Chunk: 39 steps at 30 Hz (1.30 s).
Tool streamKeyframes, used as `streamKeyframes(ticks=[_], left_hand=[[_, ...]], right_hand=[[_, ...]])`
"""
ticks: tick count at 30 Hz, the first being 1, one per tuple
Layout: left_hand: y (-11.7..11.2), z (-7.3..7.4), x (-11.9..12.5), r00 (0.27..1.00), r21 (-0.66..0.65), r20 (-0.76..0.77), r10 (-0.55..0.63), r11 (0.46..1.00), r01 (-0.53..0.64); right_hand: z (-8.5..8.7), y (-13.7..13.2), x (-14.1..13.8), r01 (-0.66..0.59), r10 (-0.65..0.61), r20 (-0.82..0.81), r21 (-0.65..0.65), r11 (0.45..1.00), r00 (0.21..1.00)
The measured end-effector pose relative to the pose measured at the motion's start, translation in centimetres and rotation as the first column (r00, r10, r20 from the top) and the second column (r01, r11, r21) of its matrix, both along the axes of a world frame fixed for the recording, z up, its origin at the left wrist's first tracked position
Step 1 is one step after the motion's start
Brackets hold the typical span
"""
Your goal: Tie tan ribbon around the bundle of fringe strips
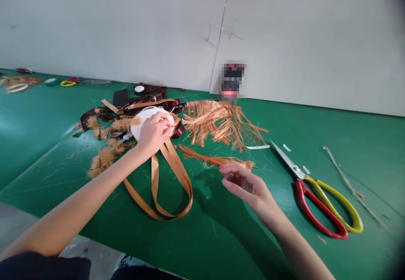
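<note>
My left hand (155, 133) lies over a white ribbon spool (136, 129), its fingers bent together at the spool's right side. Whatever is between those fingertips is too small to make out. Tan satin ribbon (179, 168) loops down from beneath this hand onto the table. My right hand (245, 183) is held with thumb and fingers apart and nothing visible between them. Just beyond its fingertips lies a tied bundle of brown raffia strands (209, 158). Behind that spreads a fringed sheet of tan raffia (218, 121).
Large scissors (305, 178) with red and yellow handles lie on the green table (221, 233) at right, beside white paper scraps. Dark brown ribbon (91, 115), frayed tan scraps (104, 159) and a black phone-like slab (121, 98) crowd the left. A pale wall (126, 26) stands behind.
</note>
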<state>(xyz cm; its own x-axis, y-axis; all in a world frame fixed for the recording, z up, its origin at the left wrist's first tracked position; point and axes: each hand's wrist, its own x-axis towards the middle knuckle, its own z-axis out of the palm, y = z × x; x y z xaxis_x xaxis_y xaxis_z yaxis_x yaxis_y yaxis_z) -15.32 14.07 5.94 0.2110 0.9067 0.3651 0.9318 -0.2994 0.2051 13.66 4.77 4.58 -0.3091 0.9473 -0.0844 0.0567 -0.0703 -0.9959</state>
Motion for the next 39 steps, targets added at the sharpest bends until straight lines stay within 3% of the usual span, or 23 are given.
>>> streamKeyframes(ticks=[3,6,11,15,19,21,26,29,32,34,36,39], left_hand=[[-1.5,1.2,1.3,0.976,-0.005,0.121,-0.179,0.984,0.181],[-3.9,2.2,3.6,0.913,-0.033,0.194,-0.359,0.928,0.372],[-8.1,1.9,7.2,0.802,-0.052,0.273,-0.531,0.824,0.564],[-9.9,1.4,7.7,0.82,-0.262,0.299,-0.488,0.785,0.562],[-10.0,1.8,6.5,0.85,-0.584,0.095,-0.518,0.663,0.469],[-9.6,2.0,5.5,0.852,-0.66,-0.015,-0.523,0.646,0.384],[-8.2,1.9,3.4,0.887,-0.663,-0.139,-0.441,0.707,0.248],[-6.9,3.1,2.2,0.916,-0.634,-0.187,-0.355,0.756,0.163],[-4.8,5.8,0.8,0.946,-0.478,-0.284,-0.154,0.879,0.0],[-3.2,7.4,-0.2,0.94,-0.289,-0.342,0.018,0.949,-0.123],[-2.1,8.4,-1.2,0.92,-0.158,-0.368,0.135,0.966,-0.204],[-1.6,8.1,-2.0,0.899,-0.085,-0.391,0.196,0.965,-0.247]], right_hand=[[-0.1,-0.1,-0.3,0.014,-0.015,-0.02,-0.008,1.0,1.0],[-0.2,-0.2,-0.5,0.016,-0.016,-0.123,-0.004,1.0,0.992],[0.1,-0.4,-0.6,-0.093,0.088,-0.154,-0.028,0.995,0.984],[0.5,-0.4,-0.2,-0.043,0.036,-0.179,-0.032,0.999,0.983],[1.0,-0.2,1.4,0.104,-0.119,-0.323,-0.064,0.993,0.939],[1.3,0.1,2.5,0.18,-0.202,-0.391,-0.094,0.979,0.898],[1.6,1.2,4.8,0.307,-0.334,-0.504,-0.139,0.941,0.797],[1.8,1.6,5.2,0.342,-0.37,-0.51,-0.151,0.927,0.776],[1.6,1.9,5.2,0.343,-0.38,-0.484,-0.166,0.924,0.788],[1.2,2.0,5.0,0.336,-0.381,-0.455,-0.18,0.925,0.805],[0.8,2.0,4.8,0.327,-0.379,-0.41,-0.192,0.925,0.83],[0.5,1.8,4.2,0.299,-0.35,-0.309,-0.201,0.933,0.884]])
